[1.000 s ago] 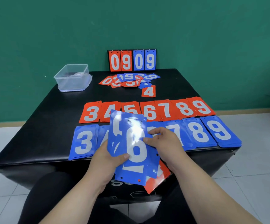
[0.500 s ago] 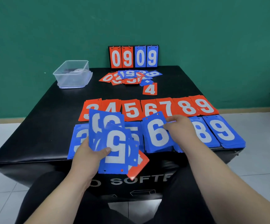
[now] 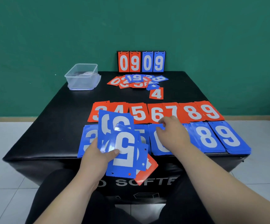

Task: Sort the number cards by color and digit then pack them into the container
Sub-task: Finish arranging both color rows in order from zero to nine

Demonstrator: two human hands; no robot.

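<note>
My left hand [image 3: 97,156] grips a fanned stack of cards [image 3: 124,152], mostly blue with an upside-down 5 on top and a red card at the bottom. My right hand [image 3: 171,135] rests with loosely curled fingers on the blue 6 pile [image 3: 159,147] in the near row. A red row of piles [image 3: 157,112] runs from 3 to 9, and a blue row [image 3: 218,138] lies in front of it. An unsorted heap [image 3: 136,81] and a lone red 4 [image 3: 156,93] lie further back. The clear plastic container [image 3: 82,76] stands at the back left.
A flip scoreboard [image 3: 141,61] reading 0909 stands against the green wall at the table's far edge. The black padded table [image 3: 53,113] has bare surface on its left side. The near blue piles lie close to the front edge.
My right hand carried the blue 6 card from the held stack to the blue 6 pile and now lies over it. The left hand's stack shows a 5 on top.
</note>
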